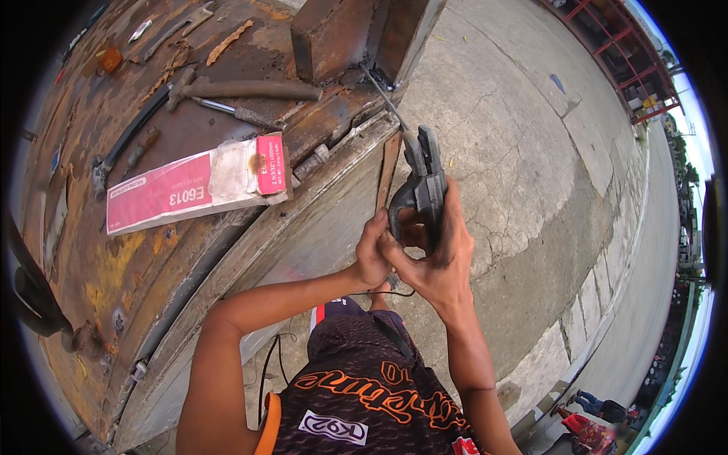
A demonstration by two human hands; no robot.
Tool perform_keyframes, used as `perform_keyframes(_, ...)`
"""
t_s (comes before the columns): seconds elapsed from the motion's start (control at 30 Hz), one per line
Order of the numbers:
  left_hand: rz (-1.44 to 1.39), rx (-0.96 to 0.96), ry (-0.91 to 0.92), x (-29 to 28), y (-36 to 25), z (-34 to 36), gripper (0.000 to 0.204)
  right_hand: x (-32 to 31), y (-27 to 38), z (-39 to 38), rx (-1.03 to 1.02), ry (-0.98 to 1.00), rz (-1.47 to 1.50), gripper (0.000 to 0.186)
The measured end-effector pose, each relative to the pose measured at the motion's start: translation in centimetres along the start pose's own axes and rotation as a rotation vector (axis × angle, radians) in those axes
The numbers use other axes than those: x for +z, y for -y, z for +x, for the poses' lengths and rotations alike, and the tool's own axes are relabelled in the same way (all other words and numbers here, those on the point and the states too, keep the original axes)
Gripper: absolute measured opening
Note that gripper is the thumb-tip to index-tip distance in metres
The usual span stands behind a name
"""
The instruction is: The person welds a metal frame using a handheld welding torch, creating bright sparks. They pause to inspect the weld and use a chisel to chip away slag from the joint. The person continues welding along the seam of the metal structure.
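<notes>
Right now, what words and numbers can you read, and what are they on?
I won't copy words, but writing shows here:
Pink-and-white box: big letters and numbers, smaller print.
Dark shirt: large orange lettering.
Its white patch: dark lettering.
Other marks: too small or blurred.

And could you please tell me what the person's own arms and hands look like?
The left hand and right hand are ungloved, with dark, grimy smudges on the right. Both forearms are bare, with no watch or sleeve showing. The dark, patterned jersey has orange lettering.
</notes>
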State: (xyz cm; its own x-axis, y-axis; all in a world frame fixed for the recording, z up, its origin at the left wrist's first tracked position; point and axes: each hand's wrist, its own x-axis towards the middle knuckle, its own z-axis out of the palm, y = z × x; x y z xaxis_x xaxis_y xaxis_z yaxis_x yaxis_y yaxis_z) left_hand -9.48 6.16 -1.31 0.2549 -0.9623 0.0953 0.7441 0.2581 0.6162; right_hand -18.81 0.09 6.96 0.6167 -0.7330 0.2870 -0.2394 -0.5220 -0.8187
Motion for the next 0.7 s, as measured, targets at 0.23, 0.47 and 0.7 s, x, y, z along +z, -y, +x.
perform_keyframes(0.23,0.015,-0.005,0.002,0.65,-0.38,0.10,0.075,-0.03,0.07,-0.02,-0.027,-0.035,0.030,0.099)
perform_keyframes(0.47,-0.018,-0.067,-0.034,0.60,-0.58,0.42,0.075,0.17,0.02,0.29,-0.015,-0.033,-0.029,0.099)
perform_keyframes(0.7,0.031,-0.028,-0.044,0.43,-0.19,0.22,0.079,0.24,-0.24,0.21,-0.068,-0.027,-0.086,0.100)
